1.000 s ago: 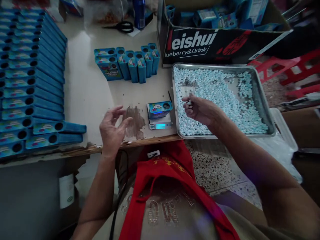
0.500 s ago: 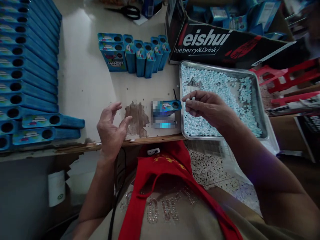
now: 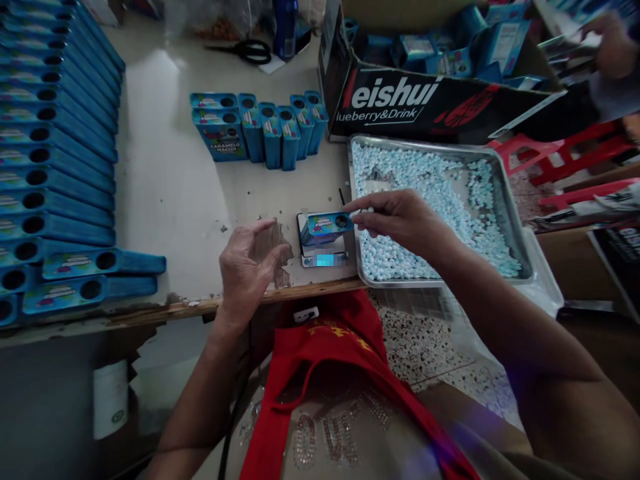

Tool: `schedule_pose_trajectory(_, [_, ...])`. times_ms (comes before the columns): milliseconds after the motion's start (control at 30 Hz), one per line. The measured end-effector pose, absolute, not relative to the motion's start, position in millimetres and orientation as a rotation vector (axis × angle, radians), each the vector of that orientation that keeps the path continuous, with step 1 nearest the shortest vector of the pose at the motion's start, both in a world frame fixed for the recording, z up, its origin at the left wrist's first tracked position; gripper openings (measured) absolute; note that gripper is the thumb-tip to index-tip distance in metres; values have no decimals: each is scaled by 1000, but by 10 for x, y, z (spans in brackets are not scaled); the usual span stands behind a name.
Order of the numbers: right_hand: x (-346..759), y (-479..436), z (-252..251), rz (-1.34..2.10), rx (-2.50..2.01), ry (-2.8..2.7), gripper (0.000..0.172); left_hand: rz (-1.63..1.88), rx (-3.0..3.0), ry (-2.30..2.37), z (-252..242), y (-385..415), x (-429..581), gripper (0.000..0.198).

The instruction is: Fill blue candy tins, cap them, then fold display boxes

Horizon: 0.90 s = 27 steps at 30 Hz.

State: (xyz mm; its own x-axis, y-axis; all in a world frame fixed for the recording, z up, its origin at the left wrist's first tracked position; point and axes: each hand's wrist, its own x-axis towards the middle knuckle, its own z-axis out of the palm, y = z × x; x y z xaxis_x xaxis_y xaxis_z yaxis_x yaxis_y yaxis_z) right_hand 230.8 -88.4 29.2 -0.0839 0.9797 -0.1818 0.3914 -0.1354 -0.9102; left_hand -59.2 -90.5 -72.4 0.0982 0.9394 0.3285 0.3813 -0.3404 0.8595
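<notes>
A blue tin (image 3: pixel 327 225) with a round hole at its right end stands on a small digital scale (image 3: pixel 306 255), whose lit display is blurred. My right hand (image 3: pixel 400 217) reaches in from the right, fingers pinched on pale candies at the tin's hole. Just beside it, a metal tray (image 3: pixel 440 283) holds many loose pale blue and white candies (image 3: pixel 400 257). My left hand (image 3: pixel 250 270) is left of the scale, over the table edge, with thumb and fingers apart and nothing between them.
Several blue tins (image 3: pixel 283 137) stand in a row behind the scale. Many more tins (image 3: pixel 70 160) are lined up at left. A black cardboard box (image 3: pixel 400 100) holds tins behind the tray. Scissors (image 3: pixel 253 51) lie at the back. Another person's hand (image 3: pixel 617 47) shows at upper right.
My right hand has moved left from over the tray to the tin's hole with the candies. My left hand has come right, closer to the scale. The view has shifted slightly.
</notes>
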Motion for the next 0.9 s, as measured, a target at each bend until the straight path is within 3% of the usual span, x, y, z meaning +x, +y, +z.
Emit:
schedule_pose_trajectory(167, [2413,-825,171,1232,-1511,-1379,17,1190,2149,1165,-536,-769,-109,50])
schedule_pose_trajectory(233, [2543,-791,115,1271,-1447,-1172,15,996,2373,1107,-456,-706,115,53])
schedule_pose_trajectory(367, [2696,-584,-73,1354,-1357,-876,21,608,2531,1062,-264,-540,178,41])
schedule_pose_trajectory(500, [2361,-140,-155,1335,-1287,-1114,24,811,2375,1349,-76,-299,-617,48])
schedule_pose_trajectory(600, [1996,339,-95,916,-1401,-1539,18,896,2292,1440,28,-63,-1510,48])
schedule_pose_trajectory(700, [1835,850,-62,581,-1570,-1855,28,844,2173,1554,91,109,-2244,46])
schedule_pose_trajectory(800, [1880,1266,-149,608,-1613,-1991,13,673,2183,1516,114,94,-2668,44])
schedule_pose_trajectory(900, [1972,1558,-321,702,-1496,-2077,21,454,2313,1409,105,-79,-2842,37])
